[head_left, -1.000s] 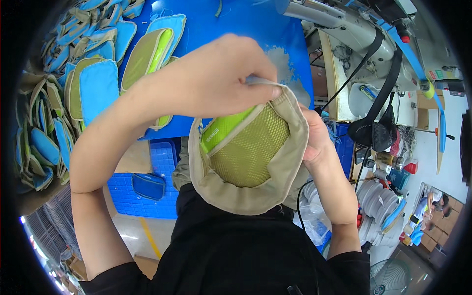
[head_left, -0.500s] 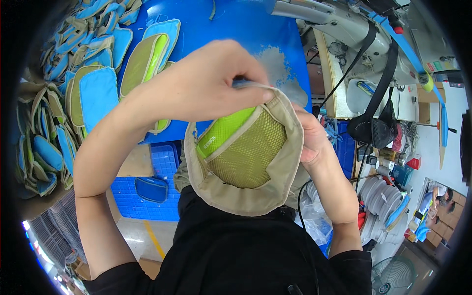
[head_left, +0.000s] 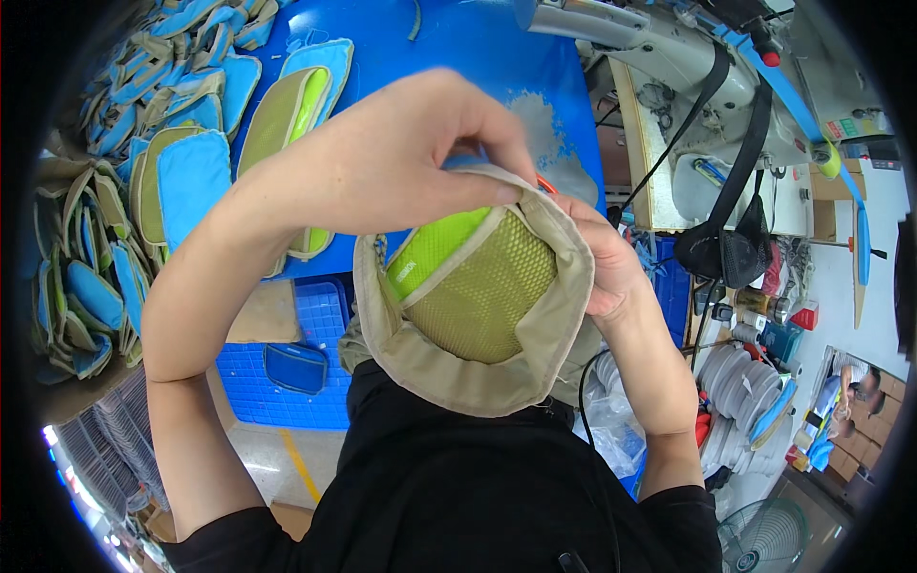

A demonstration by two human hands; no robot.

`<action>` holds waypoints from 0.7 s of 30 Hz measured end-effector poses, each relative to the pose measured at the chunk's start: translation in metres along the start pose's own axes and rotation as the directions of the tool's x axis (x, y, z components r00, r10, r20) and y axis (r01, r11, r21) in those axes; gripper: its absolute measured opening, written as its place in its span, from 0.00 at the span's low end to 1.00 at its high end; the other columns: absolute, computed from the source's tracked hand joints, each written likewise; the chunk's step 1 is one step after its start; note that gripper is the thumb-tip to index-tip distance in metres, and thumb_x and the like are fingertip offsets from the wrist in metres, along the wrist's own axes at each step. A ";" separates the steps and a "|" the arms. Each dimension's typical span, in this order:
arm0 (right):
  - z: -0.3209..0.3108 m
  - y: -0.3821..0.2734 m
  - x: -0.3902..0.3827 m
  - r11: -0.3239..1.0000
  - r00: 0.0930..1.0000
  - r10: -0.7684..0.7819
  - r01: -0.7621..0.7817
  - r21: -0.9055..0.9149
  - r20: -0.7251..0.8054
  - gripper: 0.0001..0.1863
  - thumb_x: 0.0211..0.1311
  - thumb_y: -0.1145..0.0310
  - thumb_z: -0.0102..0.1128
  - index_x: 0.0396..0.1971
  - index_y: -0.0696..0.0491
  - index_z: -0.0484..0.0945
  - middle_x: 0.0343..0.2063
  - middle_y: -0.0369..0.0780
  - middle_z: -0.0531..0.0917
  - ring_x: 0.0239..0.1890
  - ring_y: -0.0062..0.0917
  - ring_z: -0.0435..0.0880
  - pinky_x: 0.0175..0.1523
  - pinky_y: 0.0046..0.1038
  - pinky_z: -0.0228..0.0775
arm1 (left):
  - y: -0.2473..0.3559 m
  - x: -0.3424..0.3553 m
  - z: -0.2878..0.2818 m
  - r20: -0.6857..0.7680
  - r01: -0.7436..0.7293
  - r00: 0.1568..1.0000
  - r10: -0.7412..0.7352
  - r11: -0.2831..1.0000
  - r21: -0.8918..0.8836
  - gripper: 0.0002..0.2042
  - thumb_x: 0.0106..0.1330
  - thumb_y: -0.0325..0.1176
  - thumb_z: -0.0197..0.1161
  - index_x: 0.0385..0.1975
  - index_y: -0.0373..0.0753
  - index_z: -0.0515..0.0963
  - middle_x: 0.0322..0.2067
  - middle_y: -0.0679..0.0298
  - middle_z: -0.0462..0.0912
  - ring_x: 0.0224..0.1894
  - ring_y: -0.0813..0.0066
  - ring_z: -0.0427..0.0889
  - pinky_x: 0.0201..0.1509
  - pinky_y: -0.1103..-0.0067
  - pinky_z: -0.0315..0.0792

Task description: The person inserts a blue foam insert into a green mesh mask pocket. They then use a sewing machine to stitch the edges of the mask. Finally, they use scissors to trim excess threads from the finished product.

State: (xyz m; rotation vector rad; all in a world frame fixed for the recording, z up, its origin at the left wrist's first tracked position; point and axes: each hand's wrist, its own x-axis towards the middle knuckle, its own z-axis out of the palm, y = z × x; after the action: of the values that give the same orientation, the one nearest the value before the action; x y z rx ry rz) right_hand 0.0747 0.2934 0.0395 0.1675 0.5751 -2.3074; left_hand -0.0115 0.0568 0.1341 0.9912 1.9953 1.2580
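I hold a round sewn fabric pouch [head_left: 482, 286] in front of my chest. It has a wide beige rim, with olive mesh and a bright green strip inside. My left hand [head_left: 435, 153] reaches over the far edge and is closed, thumb on the rim, fingertips partly hidden. My right hand [head_left: 607, 263] grips the right side of the rim, with several fingers hidden behind the cloth. Between the hands, a thin orange-red curved piece [head_left: 545, 183] shows at the far rim; most of it is hidden, and I cannot tell what it is.
On the blue table [head_left: 478, 38] at the left lie green-and-mesh panels [head_left: 272, 129] and a heap of blue-and-beige pieces [head_left: 177, 72]. A box of similar pieces [head_left: 91, 277] stands at far left. A sewing machine [head_left: 659, 48] and hanging black straps [head_left: 745, 143] are at the right.
The orange-red piece has come into sight at the far rim. My left fingers have shifted slightly and the pouch has tilted a little; both hands keep their grip.
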 end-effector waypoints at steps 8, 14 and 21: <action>0.016 -0.001 0.003 0.994 0.991 -0.034 0.020 -0.103 -0.129 0.15 0.74 0.71 0.59 0.55 0.63 0.77 0.46 0.42 0.86 0.38 0.19 0.90 0.33 0.16 0.84 | 0.003 -0.009 -0.001 -0.086 -0.030 0.996 0.040 0.992 0.121 0.11 0.60 0.20 0.71 0.43 0.29 0.83 0.39 0.62 0.85 0.42 0.77 0.83 0.52 0.80 0.77; 0.019 -0.011 -0.002 0.872 0.989 -0.149 0.120 -0.474 -0.023 0.11 0.75 0.66 0.63 0.45 0.59 0.81 0.38 0.35 0.86 0.35 0.13 0.84 0.41 0.19 0.77 | 0.005 -0.017 -0.002 -0.161 -0.104 0.972 0.169 0.932 0.347 0.15 0.59 0.34 0.77 0.40 0.33 0.82 0.32 0.67 0.79 0.33 0.81 0.74 0.38 0.82 0.69; 0.050 -0.011 -0.008 0.133 0.861 -0.496 0.200 -0.971 0.110 0.06 0.69 0.71 0.67 0.38 0.58 0.82 0.31 0.36 0.84 0.31 0.17 0.80 0.36 0.23 0.72 | 0.014 -0.027 0.001 -0.252 0.131 0.967 -0.037 0.920 0.369 0.13 0.61 0.34 0.77 0.32 0.34 0.78 0.22 0.70 0.74 0.23 0.87 0.70 0.24 0.82 0.61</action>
State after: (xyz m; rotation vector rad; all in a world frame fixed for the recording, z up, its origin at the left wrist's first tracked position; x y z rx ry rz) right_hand 0.0749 0.2826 0.0902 -0.3698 2.3355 -1.8246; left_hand 0.0084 0.0385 0.1493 0.9481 2.5145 0.9972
